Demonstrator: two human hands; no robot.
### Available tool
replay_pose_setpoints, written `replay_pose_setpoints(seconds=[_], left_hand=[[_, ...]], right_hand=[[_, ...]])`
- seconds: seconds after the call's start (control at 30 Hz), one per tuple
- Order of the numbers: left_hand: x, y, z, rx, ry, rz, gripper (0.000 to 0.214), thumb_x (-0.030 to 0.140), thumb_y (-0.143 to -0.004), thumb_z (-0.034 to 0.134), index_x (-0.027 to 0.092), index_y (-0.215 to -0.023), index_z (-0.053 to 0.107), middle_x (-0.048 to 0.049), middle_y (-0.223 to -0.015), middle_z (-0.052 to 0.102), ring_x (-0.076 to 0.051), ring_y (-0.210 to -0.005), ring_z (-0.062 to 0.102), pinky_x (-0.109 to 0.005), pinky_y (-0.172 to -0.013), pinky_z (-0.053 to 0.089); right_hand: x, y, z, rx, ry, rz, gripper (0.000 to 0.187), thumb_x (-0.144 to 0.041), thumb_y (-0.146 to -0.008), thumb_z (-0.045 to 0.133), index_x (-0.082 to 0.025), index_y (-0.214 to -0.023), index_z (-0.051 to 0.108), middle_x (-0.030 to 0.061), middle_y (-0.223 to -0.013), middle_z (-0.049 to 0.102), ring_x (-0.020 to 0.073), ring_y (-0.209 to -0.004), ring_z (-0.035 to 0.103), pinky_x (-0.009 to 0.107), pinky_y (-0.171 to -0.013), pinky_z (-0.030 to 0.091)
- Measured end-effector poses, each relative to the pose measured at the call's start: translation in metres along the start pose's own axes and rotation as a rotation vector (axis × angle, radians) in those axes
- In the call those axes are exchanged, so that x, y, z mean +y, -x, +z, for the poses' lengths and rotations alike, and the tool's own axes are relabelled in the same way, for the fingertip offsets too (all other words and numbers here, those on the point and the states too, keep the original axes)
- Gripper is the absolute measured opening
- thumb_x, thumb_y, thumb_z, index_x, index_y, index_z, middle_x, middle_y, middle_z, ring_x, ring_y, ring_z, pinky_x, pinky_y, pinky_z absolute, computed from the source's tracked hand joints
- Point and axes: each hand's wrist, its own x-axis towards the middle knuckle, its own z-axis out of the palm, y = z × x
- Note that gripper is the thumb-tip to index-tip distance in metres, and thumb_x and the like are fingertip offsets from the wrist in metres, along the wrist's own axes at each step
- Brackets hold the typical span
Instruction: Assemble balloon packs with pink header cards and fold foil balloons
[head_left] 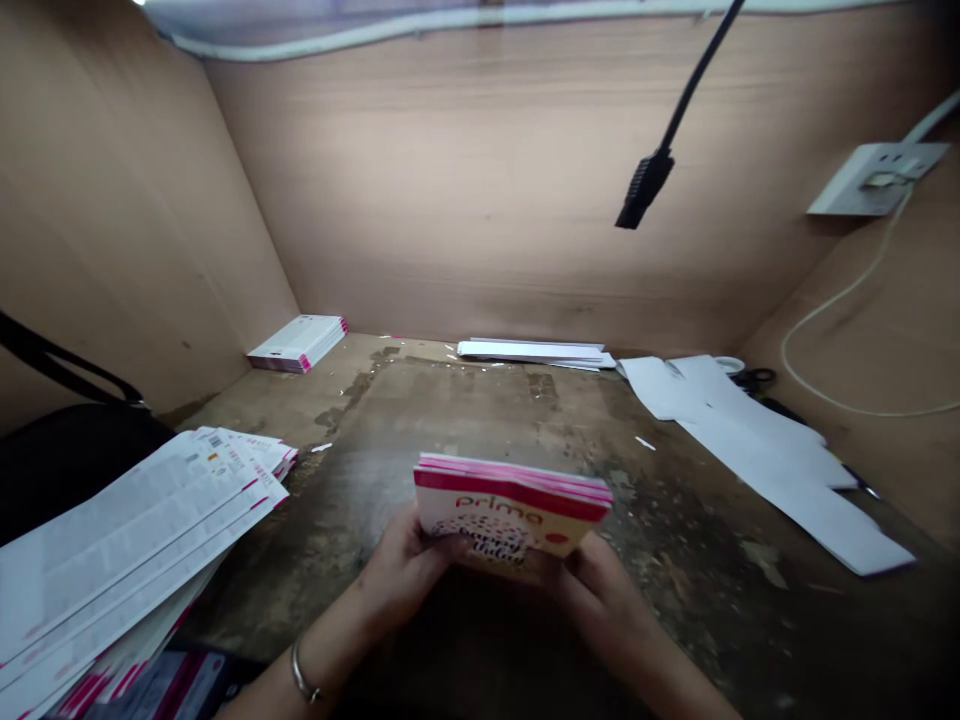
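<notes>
Both hands hold a small stack of printed cardboard packets (517,505), white with a pink top band and the word "prima". The packets stand upright above the near middle of the worktable, printed face towards me. My left hand (409,565) grips the left edge, thumb across the front. On the right edge, my right hand (592,585) is closed in the same way, its thumb on the front. The fingers behind the packets are hidden. A metal bangle (301,672) circles my left wrist.
Fanned printed sheets (150,540) lie at left, beside a black bag (75,460). A packet stack (298,343) sits in the back left corner. White strips (536,352) lie at the back, blank white sheets (750,440) at right. A black cable (646,185) hangs overhead near a wall socket (874,180).
</notes>
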Motion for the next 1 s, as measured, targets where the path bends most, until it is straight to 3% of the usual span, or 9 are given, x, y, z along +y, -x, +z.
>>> replay_pose_setpoints(seconds=[0.17, 0.23, 0.3, 0.4, 0.53, 0.7, 0.77, 0.87, 1.0], left_hand=[[0.003, -0.006, 0.009, 0.105, 0.034, -0.184, 0.046, 0.033, -0.073, 0.069, 0.018, -0.113, 0.051, -0.0121, -0.11, 0.065, -0.028, -0.101, 0.062, -0.041, -0.088, 0.051], [0.0, -0.007, 0.006, 0.188, -0.164, -0.23, 0.062, 0.03, -0.07, 0.07, 0.019, -0.125, 0.043, -0.0153, -0.12, 0.059, -0.029, -0.103, 0.061, -0.044, -0.087, 0.051], [-0.005, -0.005, 0.002, 0.209, -0.474, -0.115, 0.074, 0.028, -0.069, 0.071, 0.024, -0.134, 0.036, -0.0153, -0.134, 0.047, -0.031, -0.115, 0.053, -0.047, -0.094, 0.047], [-0.013, 0.001, -0.003, -0.044, -0.892, 0.151, 0.05, 0.029, -0.078, 0.062, 0.033, -0.127, 0.051, -0.0075, -0.14, 0.041, -0.031, -0.13, 0.037, -0.049, -0.105, 0.036], [-0.019, 0.005, -0.002, -0.269, -1.134, 0.184, 0.034, 0.029, -0.089, 0.048, 0.032, -0.121, 0.057, -0.006, -0.136, 0.046, -0.03, -0.13, 0.036, -0.05, -0.103, 0.038], [-0.018, 0.003, 0.001, -0.293, -1.219, 0.198, 0.034, 0.027, -0.089, 0.048, 0.03, -0.122, 0.056, -0.0063, -0.136, 0.047, -0.03, -0.128, 0.037, -0.048, -0.101, 0.041], [-0.015, 0.003, 0.002, -0.299, -1.218, 0.215, 0.033, 0.025, -0.088, 0.049, 0.029, -0.12, 0.057, -0.0068, -0.135, 0.048, -0.029, -0.127, 0.038, -0.047, -0.101, 0.041], [-0.004, 0.001, 0.005, -0.307, -1.201, 0.221, 0.03, 0.023, -0.082, 0.056, 0.027, -0.111, 0.062, -0.0066, -0.131, 0.052, -0.029, -0.123, 0.044, -0.044, -0.1, 0.041], [0.023, -0.036, 0.007, -0.235, -1.127, 0.126, 0.012, 0.019, -0.079, 0.056, 0.023, -0.084, 0.066, -0.0018, -0.087, 0.068, -0.018, -0.082, 0.063, -0.027, -0.074, 0.05]], right_hand=[[-0.007, -0.014, -0.003, 0.076, -0.198, 0.131, 0.035, -0.042, -0.085, 0.059, -0.016, -0.109, 0.055, 0.0132, -0.112, 0.064, 0.0285, -0.1, 0.062, 0.043, -0.085, 0.051], [0.003, -0.024, -0.001, 0.034, -0.211, 0.224, 0.041, -0.05, -0.082, 0.059, -0.015, -0.102, 0.054, 0.0143, -0.101, 0.068, 0.0291, -0.089, 0.066, 0.044, -0.078, 0.053], [0.017, -0.031, 0.0, 0.026, -0.133, 0.306, 0.048, -0.056, -0.079, 0.055, -0.014, -0.1, 0.052, 0.0141, -0.092, 0.069, 0.0288, -0.08, 0.067, 0.044, -0.072, 0.054], [0.032, -0.034, -0.005, 0.058, 0.054, 0.371, 0.042, -0.053, -0.079, 0.052, -0.014, -0.096, 0.053, 0.0124, -0.085, 0.069, 0.0278, -0.075, 0.067, 0.042, -0.067, 0.054], [0.02, -0.029, -0.021, 0.155, 0.358, 0.397, 0.021, -0.032, -0.072, 0.064, -0.016, -0.082, 0.057, 0.0127, -0.082, 0.065, 0.035, -0.087, 0.062, 0.051, -0.078, 0.046], [-0.01, -0.036, -0.014, 0.108, 0.96, 0.015, 0.027, -0.017, -0.081, 0.057, -0.015, -0.108, 0.058, 0.0152, -0.111, 0.057, 0.031, -0.108, 0.05, 0.046, -0.091, 0.041], [-0.008, -0.042, 0.0, -0.015, 0.998, -0.159, 0.034, -0.015, -0.085, 0.053, -0.017, -0.119, 0.054, 0.0135, -0.125, 0.051, 0.0264, -0.115, 0.046, 0.04, -0.096, 0.041], [0.01, -0.048, 0.017, -0.155, 0.994, -0.23, 0.03, -0.016, -0.088, 0.049, -0.02, -0.116, 0.057, 0.0104, -0.127, 0.053, 0.0235, -0.116, 0.046, 0.038, -0.098, 0.04], [0.035, -0.05, 0.023, -0.125, 1.027, -0.257, 0.029, -0.017, -0.086, 0.052, -0.02, -0.114, 0.059, 0.0096, -0.127, 0.054, 0.0236, -0.114, 0.048, 0.038, -0.101, 0.039]])
